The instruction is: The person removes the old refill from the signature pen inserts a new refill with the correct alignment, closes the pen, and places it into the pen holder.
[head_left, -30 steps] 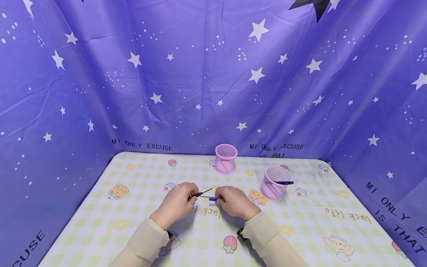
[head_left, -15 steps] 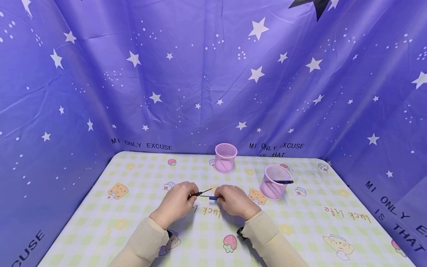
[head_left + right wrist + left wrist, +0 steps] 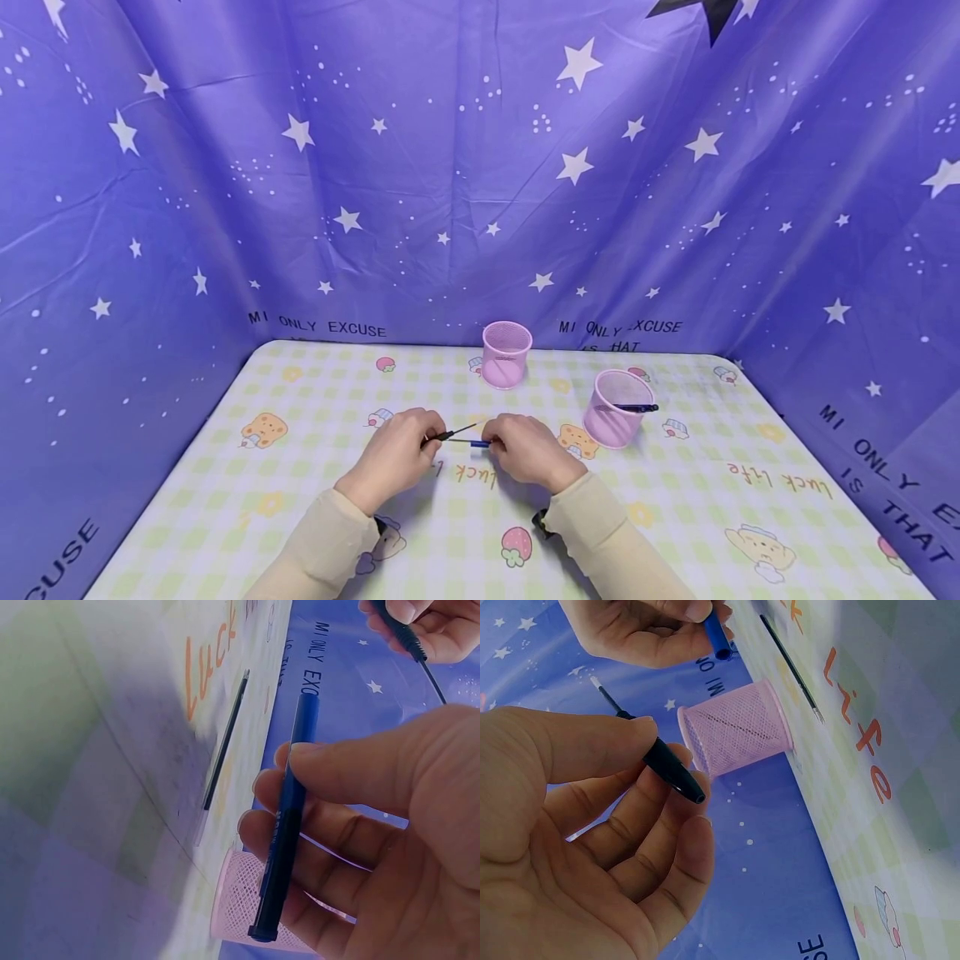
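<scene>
My left hand [image 3: 396, 457] pinches the black front section of a pen [image 3: 667, 766] between thumb and fingers. A thin refill [image 3: 609, 699] sticks out of its back end, pointing toward my other hand. With thumb and fingertips my right hand [image 3: 528, 450] holds a blue pen barrel [image 3: 291, 799]. The barrel's open end faces the left hand, and its clip and dark end cap show in the right wrist view. The two pen parts are apart. Below and between the hands, another refill [image 3: 226, 746] lies on the tablecloth, dark with a clear end.
A pink mesh pen cup [image 3: 506, 357] stands at the back of the table. Nearer and to the right, a second pink mesh cup [image 3: 611, 427] has a dark pen [image 3: 636, 408] leaning over its rim. Purple star-printed curtains [image 3: 420, 167] enclose the checked tablecloth [image 3: 300, 392].
</scene>
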`<state>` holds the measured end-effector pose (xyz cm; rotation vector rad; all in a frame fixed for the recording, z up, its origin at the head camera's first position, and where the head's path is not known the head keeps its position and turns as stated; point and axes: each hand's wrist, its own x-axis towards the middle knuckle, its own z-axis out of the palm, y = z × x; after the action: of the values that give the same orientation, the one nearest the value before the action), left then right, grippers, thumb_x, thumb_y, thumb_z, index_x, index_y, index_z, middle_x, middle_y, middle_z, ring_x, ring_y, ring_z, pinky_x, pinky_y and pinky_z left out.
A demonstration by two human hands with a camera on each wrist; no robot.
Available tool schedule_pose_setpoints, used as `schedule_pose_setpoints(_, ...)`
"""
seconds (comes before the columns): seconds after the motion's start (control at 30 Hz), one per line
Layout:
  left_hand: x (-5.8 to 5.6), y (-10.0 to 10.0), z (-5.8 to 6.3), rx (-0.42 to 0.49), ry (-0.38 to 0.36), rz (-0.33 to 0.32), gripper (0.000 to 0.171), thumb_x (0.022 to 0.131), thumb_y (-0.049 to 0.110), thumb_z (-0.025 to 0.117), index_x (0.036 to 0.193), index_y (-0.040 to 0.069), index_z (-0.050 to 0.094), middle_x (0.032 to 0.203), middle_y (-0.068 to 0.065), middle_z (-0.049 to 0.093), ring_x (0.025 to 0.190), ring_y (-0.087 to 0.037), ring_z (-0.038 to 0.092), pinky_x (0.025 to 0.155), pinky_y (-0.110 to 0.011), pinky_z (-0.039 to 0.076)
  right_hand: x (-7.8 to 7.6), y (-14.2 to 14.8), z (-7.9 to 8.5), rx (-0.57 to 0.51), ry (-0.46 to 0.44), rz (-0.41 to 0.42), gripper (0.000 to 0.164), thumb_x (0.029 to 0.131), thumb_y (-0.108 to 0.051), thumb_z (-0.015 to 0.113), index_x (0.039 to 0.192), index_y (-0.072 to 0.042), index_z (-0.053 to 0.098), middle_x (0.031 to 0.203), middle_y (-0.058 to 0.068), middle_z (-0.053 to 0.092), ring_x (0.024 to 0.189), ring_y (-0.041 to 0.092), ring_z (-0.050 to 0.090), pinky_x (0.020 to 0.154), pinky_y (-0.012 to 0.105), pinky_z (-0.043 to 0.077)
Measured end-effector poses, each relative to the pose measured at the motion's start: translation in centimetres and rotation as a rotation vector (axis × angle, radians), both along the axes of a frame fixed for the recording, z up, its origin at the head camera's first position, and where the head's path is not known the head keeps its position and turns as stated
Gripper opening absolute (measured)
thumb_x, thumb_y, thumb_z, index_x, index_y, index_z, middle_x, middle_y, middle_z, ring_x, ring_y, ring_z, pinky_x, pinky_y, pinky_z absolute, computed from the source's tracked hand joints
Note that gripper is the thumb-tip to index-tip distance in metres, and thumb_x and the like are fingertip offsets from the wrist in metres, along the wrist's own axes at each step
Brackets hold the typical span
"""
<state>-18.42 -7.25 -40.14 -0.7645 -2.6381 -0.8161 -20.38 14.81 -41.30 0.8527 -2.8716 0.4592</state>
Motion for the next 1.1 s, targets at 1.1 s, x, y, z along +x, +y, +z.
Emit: schedule_pose_setpoints(1.1, -0.12, -0.44, -0.02, -0.019, 0.018, 0.03, 0.018, 0.078, 0.001, 0.07, 0.083, 0.017, 0.069, 0.078, 0.008, 0.059, 0.069, -0.006, 0.052, 0.063, -0.026, 0.046, 0.16, 0.31, 0.43, 0.001, 0.076, -0.008, 0.012, 0.079, -0.005, 0.065, 0.082, -0.016, 0.069, 0.078, -0.007, 0.06, 0.07, 0.01, 0.055, 0.066, 0.033, 0.046)
